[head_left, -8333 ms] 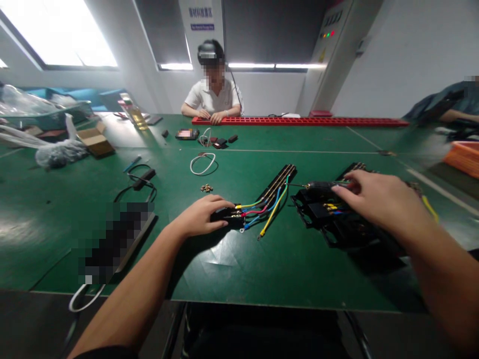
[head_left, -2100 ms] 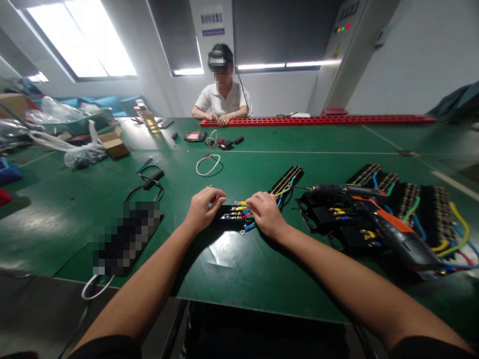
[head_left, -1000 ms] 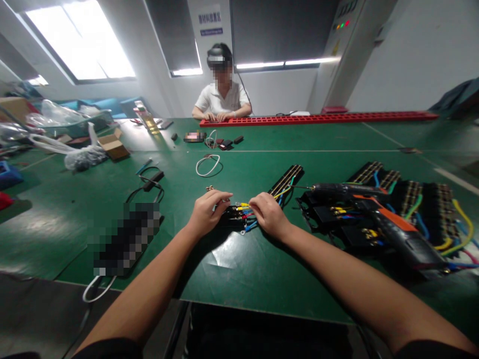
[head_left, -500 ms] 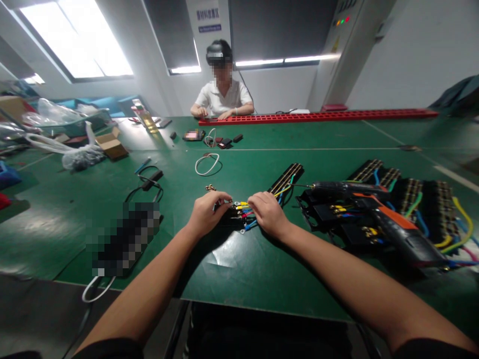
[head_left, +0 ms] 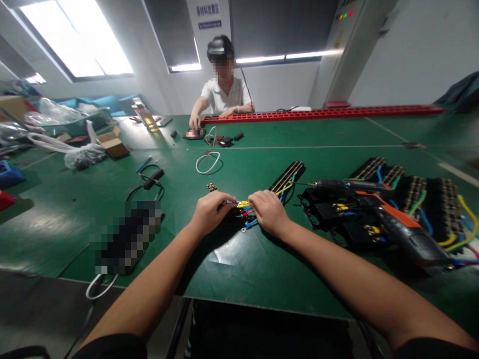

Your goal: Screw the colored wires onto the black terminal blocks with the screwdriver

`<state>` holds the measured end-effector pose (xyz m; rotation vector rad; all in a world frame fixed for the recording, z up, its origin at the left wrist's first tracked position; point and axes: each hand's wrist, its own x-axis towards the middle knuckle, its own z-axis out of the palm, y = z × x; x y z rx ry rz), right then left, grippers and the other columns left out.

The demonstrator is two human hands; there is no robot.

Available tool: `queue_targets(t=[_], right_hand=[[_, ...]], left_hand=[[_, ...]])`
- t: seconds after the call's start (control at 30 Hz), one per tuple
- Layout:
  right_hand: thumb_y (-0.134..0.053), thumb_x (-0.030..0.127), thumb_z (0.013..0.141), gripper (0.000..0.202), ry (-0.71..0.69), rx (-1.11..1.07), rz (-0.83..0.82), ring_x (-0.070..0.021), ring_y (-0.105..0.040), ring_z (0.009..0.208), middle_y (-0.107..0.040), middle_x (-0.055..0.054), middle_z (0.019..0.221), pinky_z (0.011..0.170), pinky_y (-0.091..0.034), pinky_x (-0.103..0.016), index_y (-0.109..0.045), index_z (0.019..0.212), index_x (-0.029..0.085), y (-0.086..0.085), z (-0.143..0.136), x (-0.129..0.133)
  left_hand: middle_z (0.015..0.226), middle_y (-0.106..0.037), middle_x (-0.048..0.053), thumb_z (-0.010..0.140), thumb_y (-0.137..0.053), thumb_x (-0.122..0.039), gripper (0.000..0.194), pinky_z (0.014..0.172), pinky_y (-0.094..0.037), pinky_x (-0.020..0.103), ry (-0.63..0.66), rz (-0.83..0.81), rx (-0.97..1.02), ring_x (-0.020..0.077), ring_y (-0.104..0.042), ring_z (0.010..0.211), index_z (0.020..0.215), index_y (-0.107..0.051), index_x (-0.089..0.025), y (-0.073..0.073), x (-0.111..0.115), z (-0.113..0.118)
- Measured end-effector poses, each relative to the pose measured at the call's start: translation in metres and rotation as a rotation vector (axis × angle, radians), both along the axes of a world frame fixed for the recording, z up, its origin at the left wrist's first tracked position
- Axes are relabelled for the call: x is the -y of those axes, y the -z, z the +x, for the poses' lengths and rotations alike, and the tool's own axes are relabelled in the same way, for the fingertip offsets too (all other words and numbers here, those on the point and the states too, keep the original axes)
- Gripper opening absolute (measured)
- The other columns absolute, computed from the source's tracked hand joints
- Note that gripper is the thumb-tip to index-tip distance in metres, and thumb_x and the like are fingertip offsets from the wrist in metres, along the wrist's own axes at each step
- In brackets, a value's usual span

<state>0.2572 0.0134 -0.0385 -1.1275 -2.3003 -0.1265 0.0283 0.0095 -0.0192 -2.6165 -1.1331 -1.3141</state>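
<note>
My left hand is pinched at the ring-ended wires, thumb and forefinger together by the end of the yellow wire; what sits between its fingertips is too small to make out. Just right of it, my right hand closes its fingers round the yellow wire. Below, a blue wire with a ring terminal and a red wire lie over a dark block that my left hand partly hides. A black terminal strip with brass rows extends behind my right hand. Small brass screws lie beyond my left hand.
An orange-and-black power screwdriver lies at right across black boxes, near several wired terminal strips. A blurred dark device with cables is at left. Across the green table, a co-worker sits behind a long red rail.
My left fingertips have shifted slightly right, closer to the yellow wire's end. My right hand keeps its grip. The co-worker's hand has reached forward onto a small object on the table.
</note>
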Motion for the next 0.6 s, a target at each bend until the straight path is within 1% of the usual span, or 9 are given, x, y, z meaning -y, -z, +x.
queue_targets(t=[0.1,0.37,0.6], right_hand=[[-0.042,0.023,0.102,0.024,0.022,0.031,0.003,-0.0193,-0.044,0.089,-0.065,-0.007,0.098,0.082,-0.029,-0.032,-0.065,0.098,0.017,-0.0013,0.0,0.0009],[-0.042,0.022,0.102,0.023,0.026,0.038,0.002,-0.0195,-0.045,0.091,-0.065,-0.007,0.099,0.084,-0.03,-0.032,-0.064,0.097,0.017,-0.0029,0.0,0.0017],[-0.045,0.021,0.1,0.019,0.005,0.022,0.078,-0.0198,-0.044,0.089,-0.065,-0.007,0.096,0.082,-0.03,-0.032,-0.064,0.097,0.017,0.0024,0.0007,-0.0004]], left_hand=[[0.084,-0.074,0.003,0.095,-0.066,-0.029,0.011,0.07,-0.052,0.027,0.015,0.011,-0.002,0.0141,-0.065,0.07,0.096,-0.072,-0.019,0.0008,0.0002,0.0014],[0.088,-0.075,0.004,0.096,-0.065,-0.025,0.008,0.074,-0.053,0.027,0.056,0.023,-0.017,0.0145,-0.068,0.077,0.097,-0.071,-0.019,0.0021,0.0004,0.0031],[0.089,-0.076,0.004,0.097,-0.064,-0.021,0.008,0.074,-0.055,0.026,0.096,0.087,-0.021,0.0143,-0.07,0.079,0.095,-0.071,-0.018,0.0031,-0.0013,0.0059]])
